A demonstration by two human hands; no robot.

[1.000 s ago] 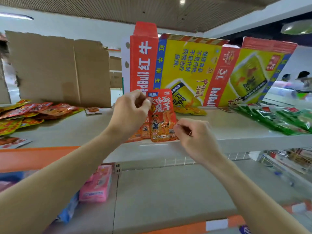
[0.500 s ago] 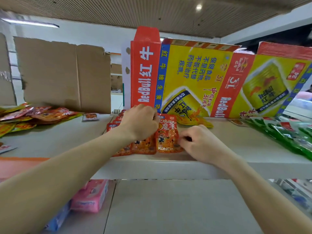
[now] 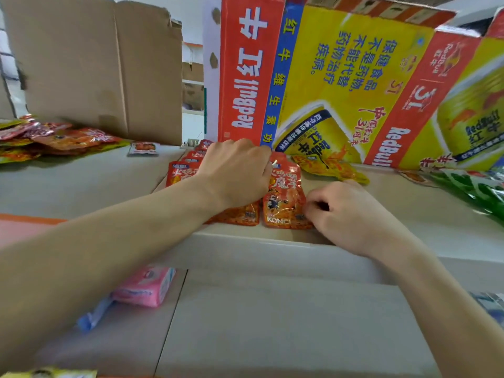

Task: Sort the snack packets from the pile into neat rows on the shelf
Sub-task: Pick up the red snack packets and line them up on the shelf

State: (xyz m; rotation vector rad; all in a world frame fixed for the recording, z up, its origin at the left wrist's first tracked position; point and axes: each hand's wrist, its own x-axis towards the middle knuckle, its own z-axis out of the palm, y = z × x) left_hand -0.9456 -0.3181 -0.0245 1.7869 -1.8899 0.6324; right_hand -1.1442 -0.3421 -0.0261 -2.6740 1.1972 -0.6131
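An orange snack packet (image 3: 283, 197) marked KONCI lies flat on the grey shelf (image 3: 81, 181) near its front edge. My left hand (image 3: 234, 173) curls over its top corner and covers part of a neighbouring orange packet (image 3: 241, 216). My right hand (image 3: 343, 211) pinches the packet's lower right edge with curled fingers. A row of like orange packets (image 3: 184, 170) runs back from my left hand toward the boxes. The mixed pile of red and yellow packets (image 3: 54, 137) lies at the far left of the shelf.
Red Bull cartons (image 3: 327, 77) and a brown cardboard sheet (image 3: 95, 69) stand along the back. Yellow packets (image 3: 330, 167) lie behind the orange one, green packets (image 3: 477, 192) at the right, a single packet (image 3: 143, 147) mid-left. A pink pack (image 3: 147, 285) lies on the lower shelf.
Both hands brought the orange packet down from the air and laid it flat on the shelf beside the row. The view has moved closer to the shelf.
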